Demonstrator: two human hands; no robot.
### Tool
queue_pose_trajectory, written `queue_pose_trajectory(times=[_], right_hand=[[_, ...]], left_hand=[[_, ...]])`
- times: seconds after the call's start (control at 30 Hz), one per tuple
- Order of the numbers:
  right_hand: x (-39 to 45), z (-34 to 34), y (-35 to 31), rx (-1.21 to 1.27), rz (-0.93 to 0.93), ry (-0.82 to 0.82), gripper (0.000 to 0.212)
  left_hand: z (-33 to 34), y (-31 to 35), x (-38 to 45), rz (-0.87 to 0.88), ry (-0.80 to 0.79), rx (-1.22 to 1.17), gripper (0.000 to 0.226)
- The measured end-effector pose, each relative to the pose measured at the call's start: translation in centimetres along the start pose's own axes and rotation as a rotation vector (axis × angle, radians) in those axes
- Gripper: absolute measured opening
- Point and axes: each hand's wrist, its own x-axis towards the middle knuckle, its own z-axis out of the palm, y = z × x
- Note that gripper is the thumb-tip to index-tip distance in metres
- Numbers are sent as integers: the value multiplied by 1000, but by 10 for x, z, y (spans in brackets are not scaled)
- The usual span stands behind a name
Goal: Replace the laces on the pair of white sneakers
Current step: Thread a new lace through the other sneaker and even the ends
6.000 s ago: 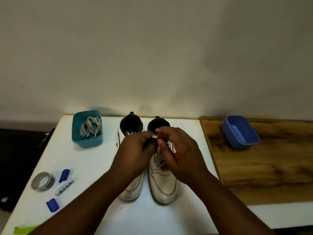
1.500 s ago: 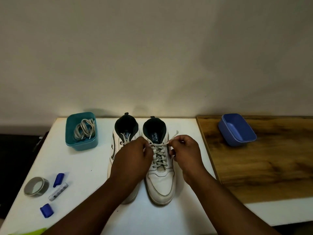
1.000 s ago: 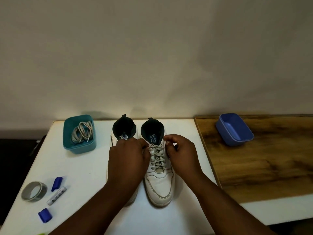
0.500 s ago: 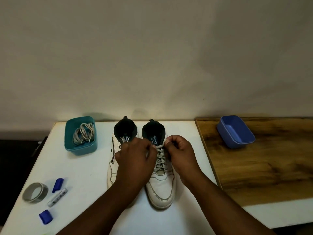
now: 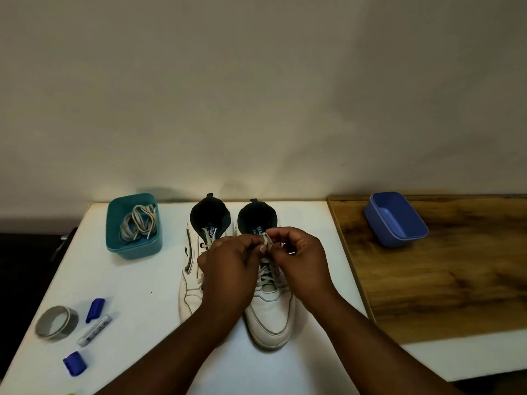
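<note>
Two white sneakers stand side by side on the white table (image 5: 137, 286), toes toward the person. The right sneaker (image 5: 269, 315) is laced; the left sneaker (image 5: 191, 277) is partly covered by the left hand (image 5: 228, 266). Both hands meet over the top eyelets of the right sneaker. The left hand's fingertips pinch a small loop of lace (image 5: 266, 240). The right hand (image 5: 302, 260) is curled, fingertips at the same lace; its exact hold cannot be told. A teal bin (image 5: 133, 248) left of the sneakers holds spare laces (image 5: 138, 225). A blue bin (image 5: 396, 220) sits on the wood board (image 5: 442, 280). A tape roll (image 5: 55, 322) and marker (image 5: 94, 330) lie near the table's left corner.
</note>
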Motion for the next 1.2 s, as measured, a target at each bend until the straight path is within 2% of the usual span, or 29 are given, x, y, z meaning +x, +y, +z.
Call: queue_pose_trajectory(times=[0.17, 0.37, 0.5, 0.63, 0.8, 1.0, 1.1, 1.2], right_hand=[[-1, 5, 2, 40, -8, 52, 27], [-1, 9, -1, 100, 109, 62, 19], [-3, 7, -5, 82, 107, 30, 17], [-5, 6, -10, 183, 166, -13, 16], [-4, 8, -11, 312, 300, 47, 13], [0, 10, -9, 301, 274, 125, 13], [0, 12, -2, 190, 227, 204, 13], [-2, 13, 4, 11, 169, 284, 13]], left_hand=[[-1, 2, -2, 3, 33, -70, 28], [-4, 8, -11, -28, 118, -202, 13], [-4, 8, -11, -73, 112, -238, 35], [-6, 9, -9, -57, 65, -283, 21], [-7, 10, -10, -53, 122, -120, 15], [-9, 11, -11, -57, 128, -129, 13], [-12, 14, -13, -102, 173, -50, 11], [-15, 15, -15, -73, 162, 60, 12]])
